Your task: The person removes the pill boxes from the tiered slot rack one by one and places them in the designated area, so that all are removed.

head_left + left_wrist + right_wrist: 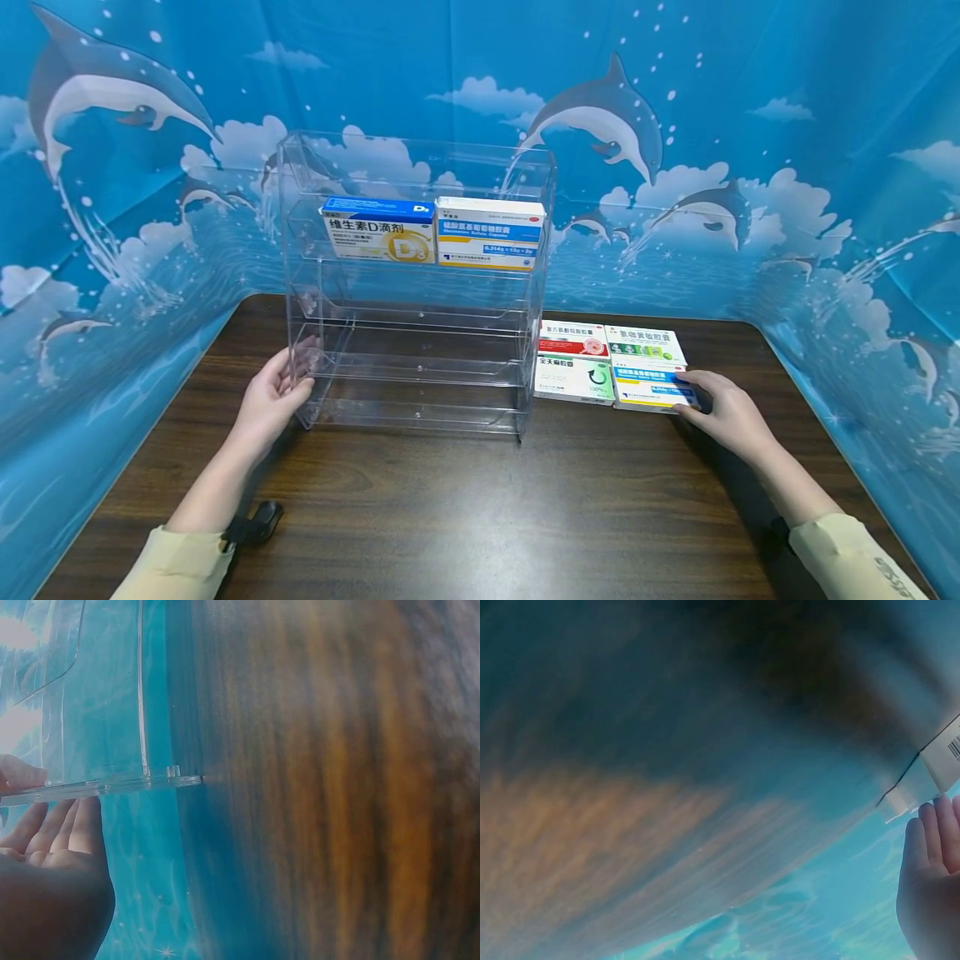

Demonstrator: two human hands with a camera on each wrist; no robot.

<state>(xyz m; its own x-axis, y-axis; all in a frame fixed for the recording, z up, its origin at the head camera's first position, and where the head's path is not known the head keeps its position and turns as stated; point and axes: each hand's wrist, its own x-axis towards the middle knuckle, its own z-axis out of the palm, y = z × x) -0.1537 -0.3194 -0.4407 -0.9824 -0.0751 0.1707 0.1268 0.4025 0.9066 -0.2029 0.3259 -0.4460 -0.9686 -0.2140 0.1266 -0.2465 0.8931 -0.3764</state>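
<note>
My left hand (272,396) holds the left side panel of a clear acrylic tiered rack (420,367). In the left wrist view its thumb and fingers lie on opposite faces of the panel (120,785). On the right, my right hand (726,410) pinches the right end of a blue-and-white medicine box (648,387) lying flat on the table. The right wrist view catches only a corner of white boxes (939,761), with fingertips right at it. On an upper tier stand a vitamin D box (378,233) and another blue-and-white medicine box (490,236), side by side.
Touching the gripped box are a green-and-white box (572,379), a red-and-white box (572,340) and a white box with green pictures (645,346). They lie beside the rack on the dark wooden table (450,500). A dolphin-print curtain (480,67) encloses the back and sides.
</note>
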